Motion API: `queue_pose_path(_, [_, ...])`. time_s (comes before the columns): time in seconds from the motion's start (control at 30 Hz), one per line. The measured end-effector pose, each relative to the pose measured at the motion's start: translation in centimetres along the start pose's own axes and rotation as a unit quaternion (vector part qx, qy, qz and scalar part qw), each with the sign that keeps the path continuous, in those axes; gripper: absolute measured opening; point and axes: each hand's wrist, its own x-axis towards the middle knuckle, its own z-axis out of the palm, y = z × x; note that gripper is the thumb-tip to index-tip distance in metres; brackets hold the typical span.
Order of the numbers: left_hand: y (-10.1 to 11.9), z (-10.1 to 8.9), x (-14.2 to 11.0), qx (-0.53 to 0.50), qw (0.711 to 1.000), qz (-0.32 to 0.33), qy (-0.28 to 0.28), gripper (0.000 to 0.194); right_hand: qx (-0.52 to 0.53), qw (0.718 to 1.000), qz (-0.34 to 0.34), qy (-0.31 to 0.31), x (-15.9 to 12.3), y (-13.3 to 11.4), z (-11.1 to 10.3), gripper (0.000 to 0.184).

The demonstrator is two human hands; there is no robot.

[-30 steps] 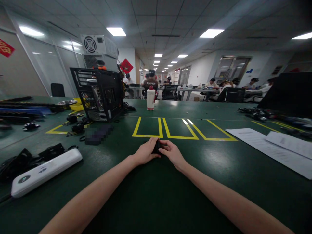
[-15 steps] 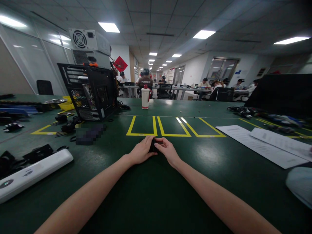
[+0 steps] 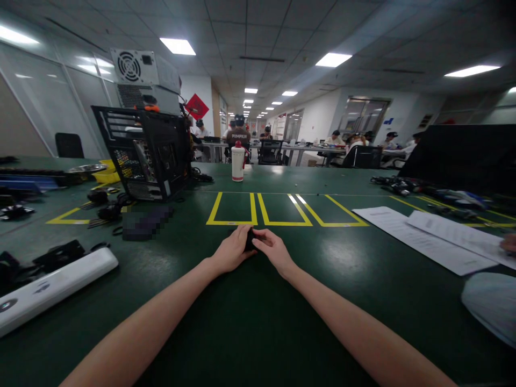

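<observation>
Two bare forearms (image 3: pixel 161 312) come in from the bottom corners over a green tabletop (image 3: pixel 250 333). Off to the left lies a white bar (image 3: pixel 60 290), with black gear (image 3: pixel 58 256) just behind it; at the right edge is another person's pale sleeve (image 3: pixel 489 306).

The hands meet in the middle. The left hand (image 3: pixel 230 250) curls around a small black part (image 3: pixel 249 240), thumb low and fingers over the top. The right hand (image 3: pixel 274 250) pinches the same part from its right side between thumb and fingers. The part sits between the two hands, mostly covered by them; whether it touches the tabletop I cannot tell.

To the right are papers (image 3: pixel 411 236), two of them overlapping, with a co-worker's hand (image 3: pixel 508 243) at their far right end. Just beyond the person's hands, yellow tape (image 3: pixel 220 222) marks three shapes side by side. Left of these lies a dark, pixelated thing (image 3: pixel 147 223).

Farther back, a black computer case (image 3: pixel 147 153) stands at the left, a power supply (image 3: pixel 133 65) above it and a yellow tray (image 3: pixel 108 174) beside it. A white bottle (image 3: pixel 237 164) with a red cap stands upright near the middle, and cables (image 3: pixel 397 185) lie at the right. Past the tabletop, a person in a brown shirt (image 3: pixel 238 137) and others sit at desks.
</observation>
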Motion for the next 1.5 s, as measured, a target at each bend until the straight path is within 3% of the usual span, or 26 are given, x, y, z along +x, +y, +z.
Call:
queue_pose_path(0.2, [0.03, -0.02, 0.09, 0.005, 1.0, -0.001, -0.001, 0.056, -0.02, 0.999, 0.009, 0.032, 0.23, -0.11, 0.11, 0.027])
queue_pose_path(0.53, [0.21, -0.31, 0.01, -0.005, 1.0, 0.001, -0.005, 0.052, 0.031, 0.999, 0.018, -0.003, -0.14, -0.26, 0.12, 0.026])
queue_pose_path(0.77, [0.03, -0.07, 0.04, -0.004, 1.0, -0.006, -0.007, 0.056, -0.003, 0.999, 0.001, 0.037, 0.57, 0.39, 0.21, 0.023])
queue_pose_path(1.07, [-0.12, -0.23, 0.02, -0.01, 1.0, -0.001, -0.009, 0.055, 0.044, 0.999, 0.008, -0.023, 0.05, 0.15, -0.04, 0.03])
queue_pose_path(1.27, [-0.11, -0.13, 0.02, -0.021, 1.0, 0.0, -0.004, 0.054, 0.03, 0.999, 0.009, 0.017, 0.12, -0.2, 0.24, 0.018])
queue_pose_path(1.5, [-0.15, -0.18, 0.04, -0.023, 1.0, -0.006, -0.008, 0.054, 0.019, 0.999, 0.029, 0.016, 0.49, 0.35, 0.04, 0.028])
